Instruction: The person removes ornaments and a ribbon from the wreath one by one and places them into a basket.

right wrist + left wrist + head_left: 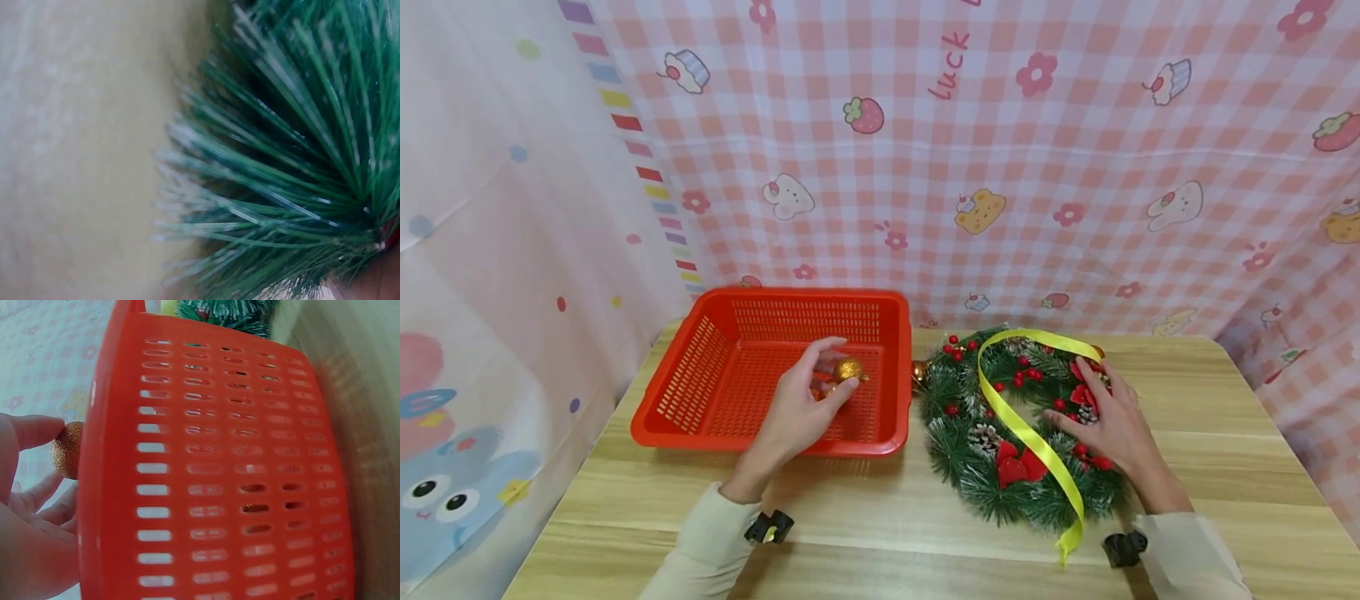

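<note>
My left hand [800, 410] is over the right part of a red plastic basket [898, 333], pinching a glittery gold bauble [849, 369] between thumb and fingers. In the left wrist view the bauble [67, 450] shows beside the basket rim [94, 444], partly hidden by it. My right hand [1112, 429] rests on the right side of a green Christmas wreath [973, 492], its fingers spread near a red bow and its thumb toward the middle hole. A yellow ribbon [1030, 433] lies in a loop across the wreath. Green needles [300, 169] fill much of the right wrist view.
Pinecones [985, 439], red berries and red bows [1018, 465] decorate the wreath. A shiny gold ornament [919, 372] lies between basket and wreath. Both stand on a wooden table [865, 525], with a pink checked cloth [925, 167] hanging behind it.
</note>
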`<state>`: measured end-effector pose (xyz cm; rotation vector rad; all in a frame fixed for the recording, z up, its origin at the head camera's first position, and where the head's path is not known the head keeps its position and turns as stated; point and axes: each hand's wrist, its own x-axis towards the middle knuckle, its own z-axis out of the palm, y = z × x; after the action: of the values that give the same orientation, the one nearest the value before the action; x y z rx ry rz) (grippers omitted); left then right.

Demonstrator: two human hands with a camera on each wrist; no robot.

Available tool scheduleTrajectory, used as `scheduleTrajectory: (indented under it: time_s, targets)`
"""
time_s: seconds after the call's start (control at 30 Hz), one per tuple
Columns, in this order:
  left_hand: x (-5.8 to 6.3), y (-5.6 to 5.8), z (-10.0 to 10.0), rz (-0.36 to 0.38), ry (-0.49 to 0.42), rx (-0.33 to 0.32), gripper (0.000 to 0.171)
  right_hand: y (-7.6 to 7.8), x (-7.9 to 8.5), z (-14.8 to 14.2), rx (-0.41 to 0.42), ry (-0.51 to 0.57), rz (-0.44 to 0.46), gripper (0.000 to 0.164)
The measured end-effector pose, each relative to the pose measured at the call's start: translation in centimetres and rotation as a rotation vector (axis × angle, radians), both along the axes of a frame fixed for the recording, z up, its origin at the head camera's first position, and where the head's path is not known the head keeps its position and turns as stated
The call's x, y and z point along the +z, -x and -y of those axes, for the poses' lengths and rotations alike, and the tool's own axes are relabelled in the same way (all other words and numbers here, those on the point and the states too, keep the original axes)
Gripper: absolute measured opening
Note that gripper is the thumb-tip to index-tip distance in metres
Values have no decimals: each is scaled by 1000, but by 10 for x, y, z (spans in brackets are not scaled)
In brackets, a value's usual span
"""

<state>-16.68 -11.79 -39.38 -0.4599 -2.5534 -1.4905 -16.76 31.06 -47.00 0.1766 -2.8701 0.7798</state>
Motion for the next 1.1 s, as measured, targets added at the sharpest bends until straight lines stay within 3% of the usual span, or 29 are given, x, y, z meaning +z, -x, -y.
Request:
scheduleTrajectory:
  time_s: [0.67, 1.1]
  targets:
    - [-6, -2, 8, 31, 36, 24, 47, -1, 0, 1, -3, -1, 0, 97]
    - [-8, -3, 8, 32, 69, 2, 56, -1, 0, 2, -6, -7, -9, 98]
